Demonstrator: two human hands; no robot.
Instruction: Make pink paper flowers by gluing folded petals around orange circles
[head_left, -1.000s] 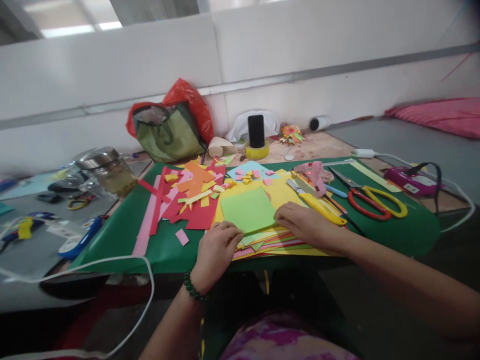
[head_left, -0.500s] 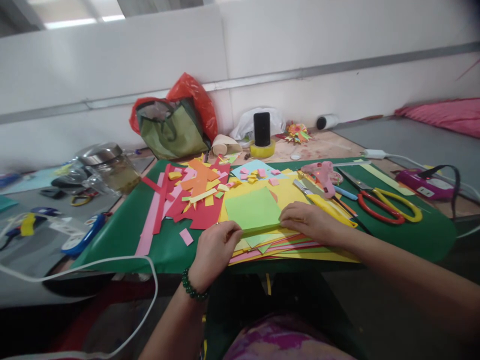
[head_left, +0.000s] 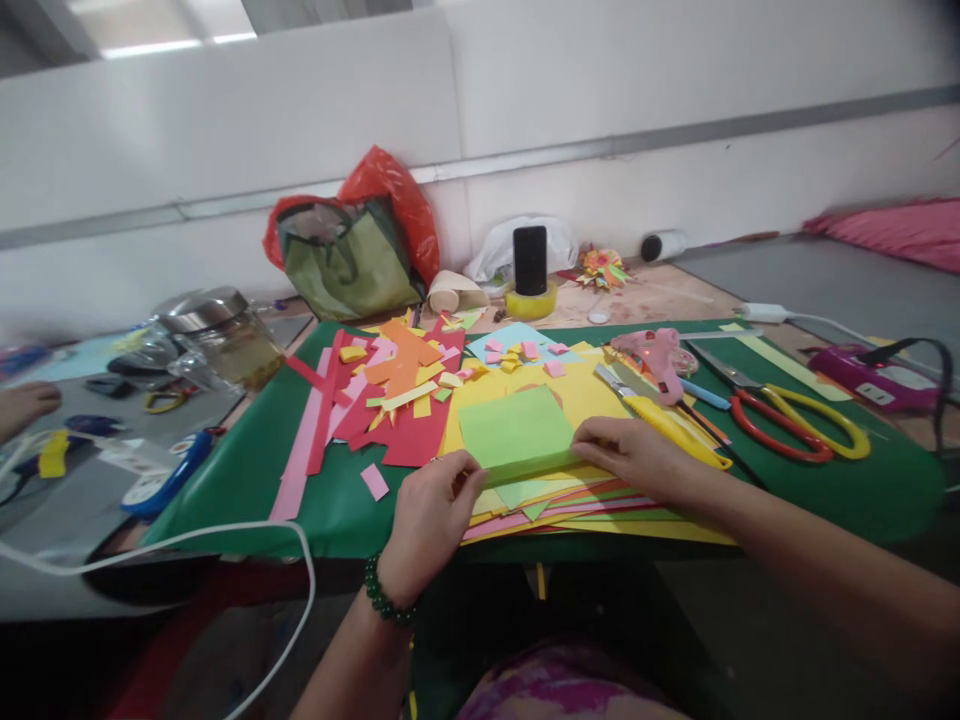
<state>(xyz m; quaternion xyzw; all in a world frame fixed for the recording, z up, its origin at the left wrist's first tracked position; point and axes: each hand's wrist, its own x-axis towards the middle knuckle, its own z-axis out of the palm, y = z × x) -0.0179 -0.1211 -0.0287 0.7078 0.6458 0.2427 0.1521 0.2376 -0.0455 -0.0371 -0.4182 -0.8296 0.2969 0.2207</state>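
A light green sheet of paper [head_left: 516, 425] is held above a stack of coloured paper [head_left: 559, 510], its near edge folded up in a narrow strip. My left hand [head_left: 442, 500] pinches the near left corner, fingers closed. At the near right corner my right hand [head_left: 626, 450] grips the same edge between thumb and fingers. Just past the right hand lies a yellow utility knife [head_left: 671, 430]. Yellow paper [head_left: 592, 395] spreads out under the green sheet.
Scissors [head_left: 799, 420], a pink glue gun [head_left: 656, 358] and a purple power strip [head_left: 862, 377] lie to the right. Red paper [head_left: 416, 445] and scraps are at left. A phone [head_left: 530, 260] stands behind. Another person's hand [head_left: 30, 408] is at far left; a white cable [head_left: 225, 530] loops in front.
The folded strip along the green sheet's near edge shows wider than before. Both hands keep their hold on its corners. Another person's hand has come into view at far left.
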